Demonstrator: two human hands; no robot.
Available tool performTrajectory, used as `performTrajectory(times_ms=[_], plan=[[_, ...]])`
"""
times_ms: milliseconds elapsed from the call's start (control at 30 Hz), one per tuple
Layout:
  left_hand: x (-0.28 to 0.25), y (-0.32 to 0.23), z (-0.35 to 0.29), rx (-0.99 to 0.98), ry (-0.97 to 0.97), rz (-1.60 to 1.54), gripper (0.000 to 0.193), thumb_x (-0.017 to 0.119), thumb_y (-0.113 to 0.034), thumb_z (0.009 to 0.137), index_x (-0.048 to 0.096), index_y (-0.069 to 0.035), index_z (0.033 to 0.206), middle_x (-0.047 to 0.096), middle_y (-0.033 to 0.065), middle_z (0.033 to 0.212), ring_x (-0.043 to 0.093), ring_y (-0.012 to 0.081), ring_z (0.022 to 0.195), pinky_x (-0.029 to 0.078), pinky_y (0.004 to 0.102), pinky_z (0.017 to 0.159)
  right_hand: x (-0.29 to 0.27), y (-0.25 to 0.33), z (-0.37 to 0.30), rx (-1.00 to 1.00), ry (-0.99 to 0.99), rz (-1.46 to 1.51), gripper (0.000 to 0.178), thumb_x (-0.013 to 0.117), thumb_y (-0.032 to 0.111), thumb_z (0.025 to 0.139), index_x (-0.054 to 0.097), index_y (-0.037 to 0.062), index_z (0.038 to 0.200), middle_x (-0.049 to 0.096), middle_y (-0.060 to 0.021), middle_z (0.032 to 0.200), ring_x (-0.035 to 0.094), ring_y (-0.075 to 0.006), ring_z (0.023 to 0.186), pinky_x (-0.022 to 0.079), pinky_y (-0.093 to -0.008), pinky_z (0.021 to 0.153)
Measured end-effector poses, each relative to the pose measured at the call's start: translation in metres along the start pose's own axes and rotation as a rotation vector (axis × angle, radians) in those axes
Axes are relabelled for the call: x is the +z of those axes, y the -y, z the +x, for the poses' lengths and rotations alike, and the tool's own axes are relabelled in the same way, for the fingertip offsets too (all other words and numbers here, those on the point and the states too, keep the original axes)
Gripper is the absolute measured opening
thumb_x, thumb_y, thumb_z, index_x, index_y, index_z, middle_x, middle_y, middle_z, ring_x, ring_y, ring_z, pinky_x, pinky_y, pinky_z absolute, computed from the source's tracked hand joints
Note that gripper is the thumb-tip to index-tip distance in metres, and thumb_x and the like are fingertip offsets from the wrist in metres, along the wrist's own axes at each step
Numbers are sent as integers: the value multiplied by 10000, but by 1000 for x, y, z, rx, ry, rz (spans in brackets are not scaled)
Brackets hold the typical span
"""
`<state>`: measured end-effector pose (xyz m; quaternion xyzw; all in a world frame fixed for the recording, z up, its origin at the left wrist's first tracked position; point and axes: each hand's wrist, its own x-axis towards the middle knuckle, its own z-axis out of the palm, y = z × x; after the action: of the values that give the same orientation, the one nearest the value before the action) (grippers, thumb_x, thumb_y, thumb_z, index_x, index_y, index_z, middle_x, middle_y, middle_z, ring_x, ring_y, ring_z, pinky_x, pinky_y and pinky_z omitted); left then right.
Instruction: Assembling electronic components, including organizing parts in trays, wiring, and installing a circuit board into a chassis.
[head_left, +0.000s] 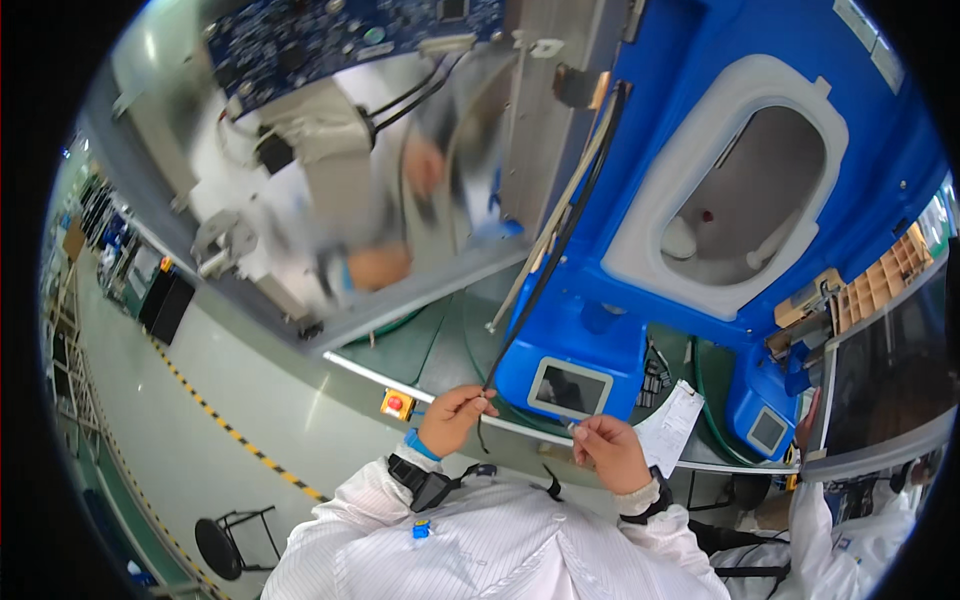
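My left hand (452, 420) is closed in a pinch on a long black cable (566, 235), just above the bench edge. The cable runs up and right along the metal frame, and a short end of it hangs below my fingers. Beside it hangs a pale cable bundle (548, 235). My right hand (612, 453) is also pinched, with a tiny light-coloured tip (571, 427) showing at the fingertips; its kind is too small to tell. Between and beyond my hands is a blue machine housing (520, 365) with a small dark screen (570, 388).
A red push button on a yellow box (397, 403) sits at the bench edge left. Right of my hands lie a paper sheet (672, 425) and small black parts (652, 380). A metal frame with a circuit board (350, 45) overhangs upper left. Another person (850, 535) is at right.
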<state>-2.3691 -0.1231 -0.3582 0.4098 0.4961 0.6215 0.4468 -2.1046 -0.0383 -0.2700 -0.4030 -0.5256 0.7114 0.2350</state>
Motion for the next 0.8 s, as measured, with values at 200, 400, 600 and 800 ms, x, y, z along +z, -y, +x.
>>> performTrajectory(times_ms=[200, 400, 600, 800], plan=[[18, -76, -43, -72, -116, -22, 289, 475, -180, 1022, 549, 35, 1200, 561, 52, 764, 491, 113, 666, 392, 255, 597, 22, 45, 2, -134, 299, -86, 71, 638, 49, 936, 628, -5, 980, 617, -4, 812, 573, -68, 705, 462, -214, 621], [48, -85, -69, -59, -96, -245, 221, 561, -142, 996, 579, -26, 1183, 654, 59, 882, 591, 105, 734, 488, 240, 647, 52, 63, -9, -180, 472, -62, 99, 656, 41, 920, 631, -19, 995, 611, -5, 845, 546, -49, 733, 433, -203, 634], [62, -104, -94, -99, -128, -295, 210, 577, -146, 989, 569, -17, 1155, 650, 38, 896, 597, 79, 753, 494, 216, 649, 71, 63, -26, -216, 492, -150, 63, 644, 33, 918, 627, -15, 956, 650, -12, 840, 565, -53, 746, 452, -203, 660], [72, -108, -105, -101, -112, -255, 213, 584, -157, 987, 571, -18, 1149, 664, 48, 884, 598, 79, 736, 494, 211, 658, 76, 55, -33, -280, 379, -215, 72, 647, 54, 922, 617, -9, 903, 642, -9, 805, 563, -45, 705, 448, -198, 630]])
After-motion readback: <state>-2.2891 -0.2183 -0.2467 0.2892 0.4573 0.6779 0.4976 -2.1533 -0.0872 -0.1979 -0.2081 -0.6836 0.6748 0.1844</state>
